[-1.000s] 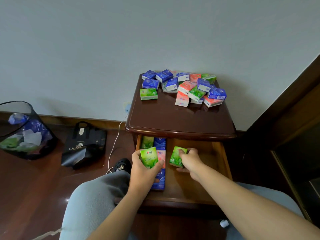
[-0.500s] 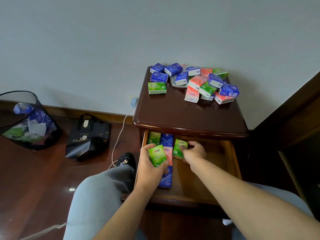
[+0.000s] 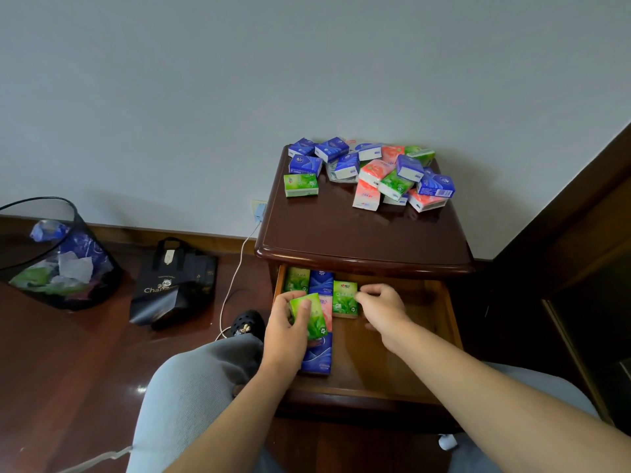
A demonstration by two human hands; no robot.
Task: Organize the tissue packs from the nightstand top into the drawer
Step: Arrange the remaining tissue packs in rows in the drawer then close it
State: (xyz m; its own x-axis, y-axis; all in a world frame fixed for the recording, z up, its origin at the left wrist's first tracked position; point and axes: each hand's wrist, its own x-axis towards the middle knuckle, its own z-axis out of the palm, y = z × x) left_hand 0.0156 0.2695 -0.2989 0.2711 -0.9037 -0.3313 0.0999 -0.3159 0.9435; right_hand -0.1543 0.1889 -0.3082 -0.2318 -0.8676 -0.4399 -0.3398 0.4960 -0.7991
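A dark wooden nightstand point(image 3: 341, 233) carries a heap of several blue, green and pink tissue packs point(image 3: 396, 175) along its back edge, and one green pack point(image 3: 301, 184) lies apart at the back left. Its drawer point(image 3: 403, 356) is pulled open. Several packs stand in a row at the drawer's left end, blue point(image 3: 319, 356), pink and green. My left hand point(image 3: 286, 331) grips a green tissue pack point(image 3: 311, 315) above that row. My right hand point(image 3: 384, 307) touches the right edge of another green pack point(image 3: 345, 298) lying in the drawer; its fingers are loose.
A black mesh waste bin point(image 3: 58, 254) with scraps stands at the far left on the dark wood floor. A black bag point(image 3: 174, 285) lies beside it. A white charger cable point(image 3: 235, 268) hangs from a wall socket. Dark wooden furniture point(image 3: 580, 268) flanks the right side. My knees frame the drawer.
My right hand carried its green pack toward the drawer's back, set it beside the row and eased its grip. My left hand stayed over the row, still holding its pack.
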